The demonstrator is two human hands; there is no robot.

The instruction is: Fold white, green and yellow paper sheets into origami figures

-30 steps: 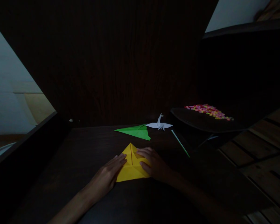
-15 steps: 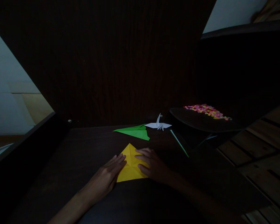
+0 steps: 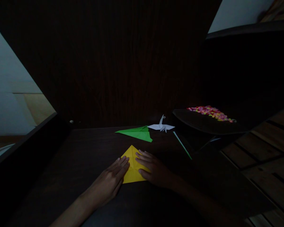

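A folded yellow sheet of origami paper [image 3: 133, 170] lies on the dark wooden tabletop, its point facing away from me and a crease down its middle. My left hand [image 3: 113, 176] rests flat on its left side, fingers stretched out. On its right side my right hand [image 3: 153, 168] lies with the fingers spread a little. Both hands press the paper from above and hide its side edges. Just beyond it are a green paper plane [image 3: 136, 134] and a white origami crane [image 3: 161, 127].
A thin pale and green strip [image 3: 182, 145] lies to the right of the crane. Many small pink, red and yellow pieces [image 3: 211, 113] are heaped on a dark curved shelf [image 3: 196, 124]. A tall dark panel [image 3: 113, 63] rises behind, and a low dark side wall [image 3: 26, 142] stands left.
My left hand has slid slightly inward over the yellow paper, covering more of its lower left corner. My right hand has shifted a little to the left.
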